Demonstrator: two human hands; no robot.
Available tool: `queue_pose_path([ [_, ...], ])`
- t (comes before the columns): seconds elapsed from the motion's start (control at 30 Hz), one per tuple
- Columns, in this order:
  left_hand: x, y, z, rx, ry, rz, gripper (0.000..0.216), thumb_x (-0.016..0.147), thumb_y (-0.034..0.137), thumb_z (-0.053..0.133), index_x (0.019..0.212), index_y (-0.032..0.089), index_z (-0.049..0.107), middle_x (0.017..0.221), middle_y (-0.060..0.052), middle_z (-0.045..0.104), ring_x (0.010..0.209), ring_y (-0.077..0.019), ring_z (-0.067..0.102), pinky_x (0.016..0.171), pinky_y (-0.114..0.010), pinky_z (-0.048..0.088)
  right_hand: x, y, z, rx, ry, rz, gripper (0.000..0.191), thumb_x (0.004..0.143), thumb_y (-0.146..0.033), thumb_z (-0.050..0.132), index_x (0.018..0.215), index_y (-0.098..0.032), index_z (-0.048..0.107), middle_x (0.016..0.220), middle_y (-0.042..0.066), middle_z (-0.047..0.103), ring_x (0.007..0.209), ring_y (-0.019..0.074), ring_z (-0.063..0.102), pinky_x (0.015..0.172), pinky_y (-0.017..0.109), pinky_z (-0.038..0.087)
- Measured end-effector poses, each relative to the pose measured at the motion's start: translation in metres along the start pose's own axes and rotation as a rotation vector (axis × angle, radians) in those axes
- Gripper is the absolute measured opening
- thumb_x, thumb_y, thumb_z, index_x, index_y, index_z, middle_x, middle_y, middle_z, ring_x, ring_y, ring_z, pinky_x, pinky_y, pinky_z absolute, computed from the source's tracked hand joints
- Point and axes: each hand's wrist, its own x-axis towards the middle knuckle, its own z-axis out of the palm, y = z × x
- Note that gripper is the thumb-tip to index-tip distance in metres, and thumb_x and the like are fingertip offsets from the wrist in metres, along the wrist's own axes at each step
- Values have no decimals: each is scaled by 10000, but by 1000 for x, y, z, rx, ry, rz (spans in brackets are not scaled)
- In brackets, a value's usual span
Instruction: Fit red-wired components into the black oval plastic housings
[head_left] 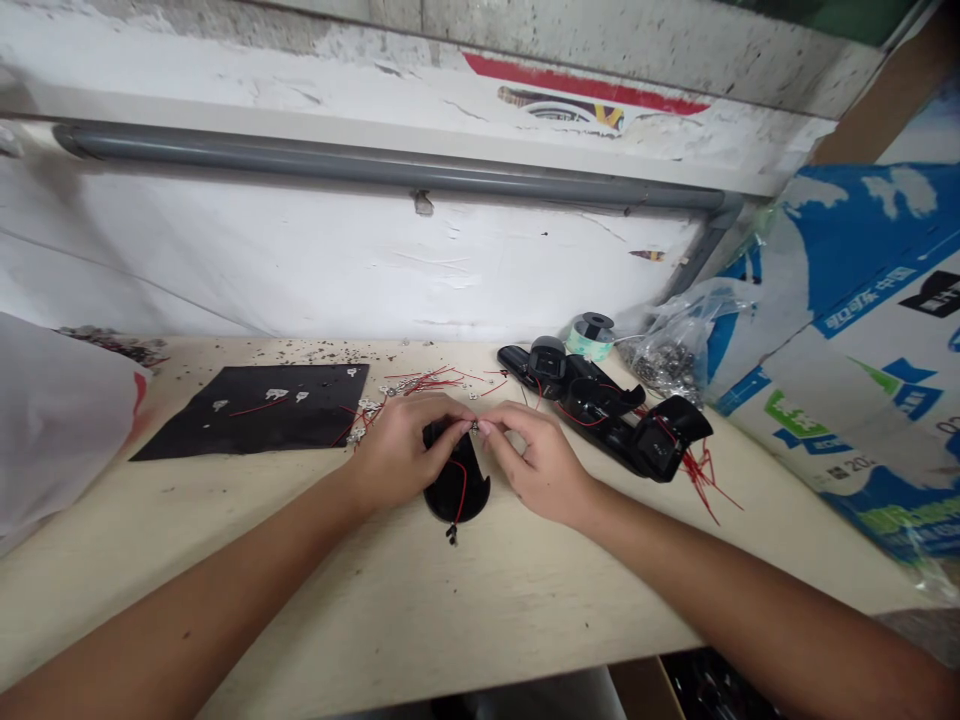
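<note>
The left hand (397, 448) and right hand (541, 462), both pinched nearly closed, grip a tiny metal part (474, 427) between them. Just below the hands lies a black shell (444, 497) with a red wire (464, 487).

Box (840, 360), three o'clock: white lettering on blue, ending "中国"; characters before it uncertain.
Box, half past three: pale digits "202" legible, remainder unclear.
Black label (934, 297) on the box, just before three o'clock: white characters, cut by the picture edge, not legible.
Wall sticker (566, 112), one o'clock: torn print, no wording legible.
Black housing (661, 450), four o'clock: pale marking, too small to read.
</note>
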Motion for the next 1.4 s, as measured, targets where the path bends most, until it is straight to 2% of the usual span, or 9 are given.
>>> queue_pose_path([
  [0.17,1,1,0,-18,-24,-46,115,925,182,615,922,162,727,880,-53,761,803,-164,686,747,-297,528,-1,1,0,-24,0,-45,195,1004,-192,487,992,-168,680,879,62,680,816,182,610,757,312,483],
  [0.4,2,2,-2,-35,-59,-27,149,939,190,600,884,168,737,830,-46,753,753,-160,671,723,-297,502,-1,1,0,-33,-20,-63,182,984,-166,496,934,-172,671,835,58,652,798,189,596,741,314,468],
  [0.57,2,1,-2,-80,-68,-64,166,945,206,601,877,169,748,835,-49,759,756,-165,680,722,-292,507,-1,-2,0,-19,-13,-32,218,981,-175,497,818,-177,641,743,37,605,719,180,556,676,310,440],
  [0.9,3,0,1,-106,-79,-126,171,948,218,606,884,180,759,854,-40,766,779,-162,683,738,-291,506,0,-4,1,3,-7,5,287,984,-175,480,703,-192,539,689,12,556,696,165,532,663,300,411],
  [1.4,2,-1,1,-107,-97,-161,180,947,230,606,889,182,768,855,-48,766,779,-173,684,735,-301,514,1,-7,2,28,2,23,290,978,-173,478,697,-194,545,690,14,571,693,165,542,661,303,417],
])
